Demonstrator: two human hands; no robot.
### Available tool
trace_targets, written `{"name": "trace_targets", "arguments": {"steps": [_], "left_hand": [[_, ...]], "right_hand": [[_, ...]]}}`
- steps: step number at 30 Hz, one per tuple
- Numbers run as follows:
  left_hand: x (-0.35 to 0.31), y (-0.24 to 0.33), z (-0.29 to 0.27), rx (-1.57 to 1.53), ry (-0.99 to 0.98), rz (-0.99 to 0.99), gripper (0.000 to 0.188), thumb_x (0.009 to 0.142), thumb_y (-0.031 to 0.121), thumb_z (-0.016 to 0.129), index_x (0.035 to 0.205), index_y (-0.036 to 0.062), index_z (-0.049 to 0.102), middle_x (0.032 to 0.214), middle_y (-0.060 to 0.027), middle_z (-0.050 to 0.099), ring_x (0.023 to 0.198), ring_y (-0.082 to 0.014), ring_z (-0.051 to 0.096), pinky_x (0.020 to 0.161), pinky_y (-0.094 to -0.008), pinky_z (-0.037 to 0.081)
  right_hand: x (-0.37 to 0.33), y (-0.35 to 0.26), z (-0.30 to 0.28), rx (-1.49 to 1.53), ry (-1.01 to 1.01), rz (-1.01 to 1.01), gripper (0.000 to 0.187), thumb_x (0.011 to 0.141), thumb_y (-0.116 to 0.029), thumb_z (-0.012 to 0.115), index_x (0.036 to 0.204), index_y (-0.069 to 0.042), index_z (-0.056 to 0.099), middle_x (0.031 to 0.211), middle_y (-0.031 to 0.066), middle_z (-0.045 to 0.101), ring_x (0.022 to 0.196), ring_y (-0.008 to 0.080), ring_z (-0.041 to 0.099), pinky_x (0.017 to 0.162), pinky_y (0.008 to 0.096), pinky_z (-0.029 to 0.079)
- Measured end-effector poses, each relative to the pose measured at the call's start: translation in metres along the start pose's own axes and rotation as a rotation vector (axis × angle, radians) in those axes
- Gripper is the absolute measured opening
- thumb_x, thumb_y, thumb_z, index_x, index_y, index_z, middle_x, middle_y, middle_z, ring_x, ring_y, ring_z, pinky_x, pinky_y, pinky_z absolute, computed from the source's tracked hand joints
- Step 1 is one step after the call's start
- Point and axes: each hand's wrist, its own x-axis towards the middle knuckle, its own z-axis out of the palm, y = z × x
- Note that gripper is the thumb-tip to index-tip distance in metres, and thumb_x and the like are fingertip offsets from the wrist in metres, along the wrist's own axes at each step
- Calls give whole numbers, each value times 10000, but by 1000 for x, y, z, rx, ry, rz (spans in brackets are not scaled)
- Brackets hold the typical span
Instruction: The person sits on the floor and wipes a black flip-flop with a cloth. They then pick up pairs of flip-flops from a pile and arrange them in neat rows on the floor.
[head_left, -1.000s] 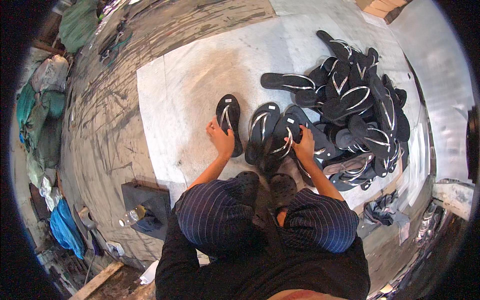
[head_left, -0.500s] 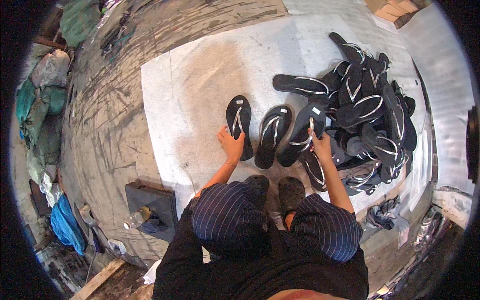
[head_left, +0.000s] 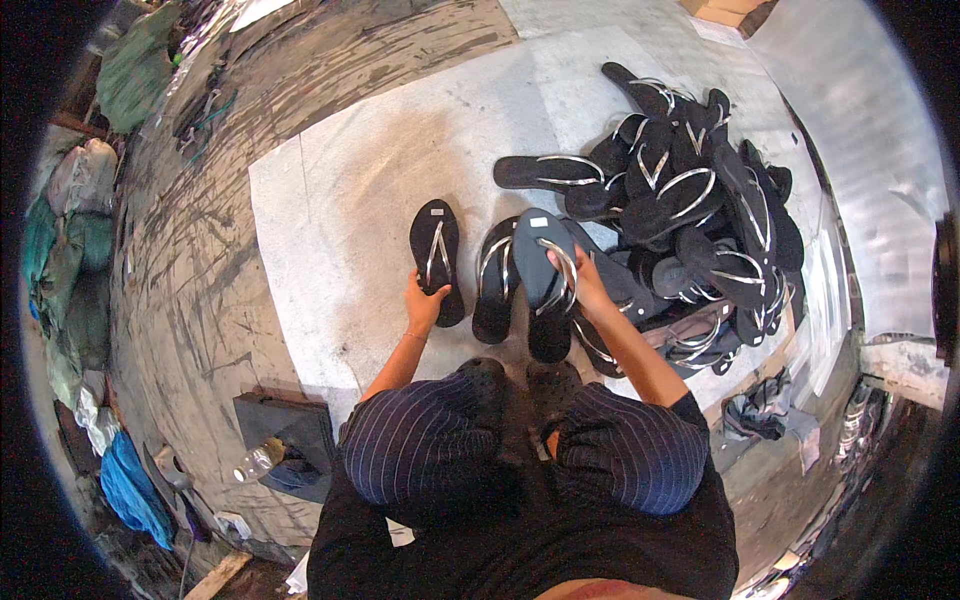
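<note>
My left hand (head_left: pixel 424 304) grips the lower left edge of a black flip-flop (head_left: pixel 433 235) with silvery straps, thumb across its footbed. My right hand (head_left: pixel 588 284) is closed on the strap side of another flip-flop (head_left: pixel 537 255), which looks greyer in the light and appears raised off the sheet. Between these two lies a third black flip-flop (head_left: pixel 491 310), partly covered by the right-hand one. Each of the two held ones has a small white label at its end. A large heap of similar flip-flops (head_left: pixel 668 212) lies to the right of my right hand.
A pale sheet (head_left: pixel 345 190) covers the worn floor under the footwear. At the lower left sits a dark block (head_left: pixel 290 420) with a clear bottle (head_left: pixel 260 460) at it. Sacks (head_left: pixel 80 220) and a blue bag (head_left: pixel 135 495) line the left side. A crumpled cloth (head_left: pixel 765 408) lies right.
My right hand has brought its flip-flop up and leftward, over the middle one's edge. My left hand has closed on the left flip-flop. The whole view has shifted slightly.
</note>
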Motion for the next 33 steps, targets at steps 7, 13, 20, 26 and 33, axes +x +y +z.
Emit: {"name": "trace_targets", "arguments": {"steps": [7, 13, 20, 26, 33], "left_hand": [[10, 11, -4, 34, -16, -64, 680, 677, 222, 813, 1217, -20, 478, 1067, -192, 621, 1018, -284, 602, 863, -375, 463], [12, 34, 0, 417, 490, 388, 532, 781, 175, 718, 1236, 22, 489, 987, -105, 598, 779, -251, 569, 720, -335, 470], [9, 94, 13, -960, -645, -541, 554, 908, 536, 453, 1250, 105, 524, 1106, -75, 598, 998, -227, 541, 882, -390, 419], [-23, 106, 14, -960, -808, -604, 590, 899, 552, 462, 1249, 80, 511, 1210, -70, 567, 1119, -234, 531, 975, -388, 403], [-28, 93, 23, -972, -804, -447, 447, 959, 388, 435, 1271, 71, 485, 1211, -79, 561, 1124, -226, 520, 963, -380, 413]], "right_hand": [[110, -12, 9, 335, 152, 37, 810, 782, -390, 733, 1402, -97, 301, 1260, 88, 508, 1142, 214, 492, 936, 334, 404], [105, -47, 4, 408, 39, 198, 479, 833, -352, 681, 1191, -62, 549, 1112, 49, 598, 1015, 188, 573, 875, 332, 465], [19, -51, 17, -55, -454, 129, 361, 818, -230, 708, 1096, -17, 620, 948, 16, 639, 822, 88, 565, 758, 249, 463], [0, -30, 9, -387, -691, -11, 340, 799, -277, 727, 1003, -13, 659, 818, 5, 656, 768, 66, 535, 698, 276, 452], [-10, -33, 6, -405, -609, -36, 318, 815, -263, 712, 1006, -14, 664, 839, 15, 665, 793, 88, 543, 739, 278, 456]]}}
